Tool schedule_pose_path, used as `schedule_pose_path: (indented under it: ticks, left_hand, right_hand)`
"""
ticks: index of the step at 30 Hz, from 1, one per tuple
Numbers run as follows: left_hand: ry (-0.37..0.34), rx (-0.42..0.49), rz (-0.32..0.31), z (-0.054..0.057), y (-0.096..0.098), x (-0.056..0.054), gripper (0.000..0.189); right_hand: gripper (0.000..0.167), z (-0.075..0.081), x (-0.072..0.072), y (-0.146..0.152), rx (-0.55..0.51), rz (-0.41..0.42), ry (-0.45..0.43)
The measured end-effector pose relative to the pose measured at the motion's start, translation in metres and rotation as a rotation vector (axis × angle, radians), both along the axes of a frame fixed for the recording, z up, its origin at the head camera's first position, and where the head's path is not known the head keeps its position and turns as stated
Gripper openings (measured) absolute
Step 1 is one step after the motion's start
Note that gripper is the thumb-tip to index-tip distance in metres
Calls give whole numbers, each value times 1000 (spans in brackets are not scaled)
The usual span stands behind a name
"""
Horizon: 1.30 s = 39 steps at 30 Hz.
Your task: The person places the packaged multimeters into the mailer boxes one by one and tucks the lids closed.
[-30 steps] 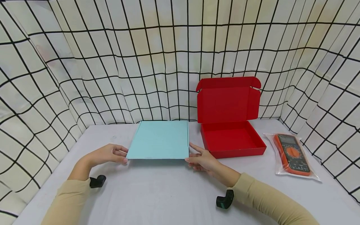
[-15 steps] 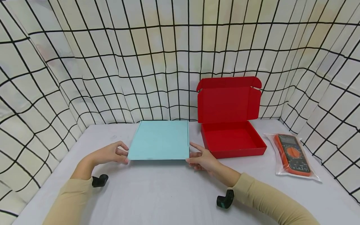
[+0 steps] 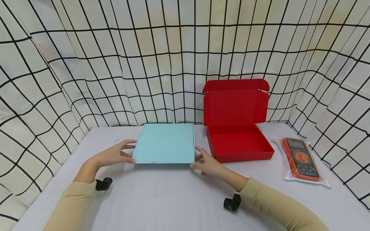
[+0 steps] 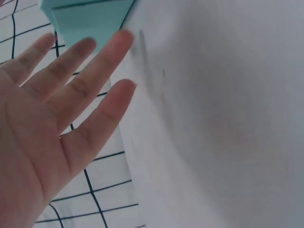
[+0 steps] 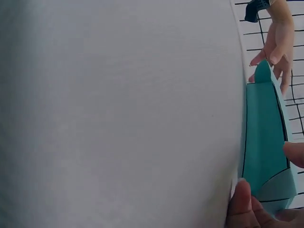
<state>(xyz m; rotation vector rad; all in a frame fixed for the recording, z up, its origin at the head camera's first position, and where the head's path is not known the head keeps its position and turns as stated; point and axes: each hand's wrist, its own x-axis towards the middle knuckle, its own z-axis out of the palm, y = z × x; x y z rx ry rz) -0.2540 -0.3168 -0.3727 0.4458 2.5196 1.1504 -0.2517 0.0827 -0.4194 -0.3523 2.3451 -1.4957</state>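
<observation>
A light blue cardboard box lies on the white table with its lid down. Its front is open in the right wrist view, showing a darker inner side and a corner flap. My left hand is at the box's left side, its fingers straight and spread; the thumb is by the front left corner. In the left wrist view the palm and spread fingers of that hand show plainly. My right hand holds the front right corner, thumb at the lid's edge and fingers curled lower down; part of the grip is hidden.
An open red cardboard box stands right of the blue one, lid raised. Farther right lies an orange and black multimeter in a clear plastic bag. White cloth walls with a black grid surround the table.
My left hand has shifted slightly right and its fingers have straightened and spread. The right hand's fingers have moved a little at the corner. The blue box has barely moved.
</observation>
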Motion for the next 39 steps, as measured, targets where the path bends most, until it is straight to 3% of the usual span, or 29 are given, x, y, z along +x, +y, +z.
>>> schedule_pose_path:
  ticks: [3,8,14,28,34,39]
  left_hand:
    - [47,-36,14,0,7,-1,95]
    - [105,-114,28,0,17,-5,99]
    - [150,-126,1,-4,23,-9,96]
    - [273,-175,-101,-8,30,-21,100]
    - [259,-192,-88,-11,34,-23,105]
    - [274,-262,-89,-15,36,-22,109]
  right_hand:
    - [82,4,1,-1,77,33,46]
    - [75,13,4,1,224,90,204]
    - [70,19,3,-3,317,105,341]
    - [73,19,-11,-8,382,154,427]
    - [81,22,-16,-11,407,171,398]
    - [84,24,-19,-13,458,200,400]
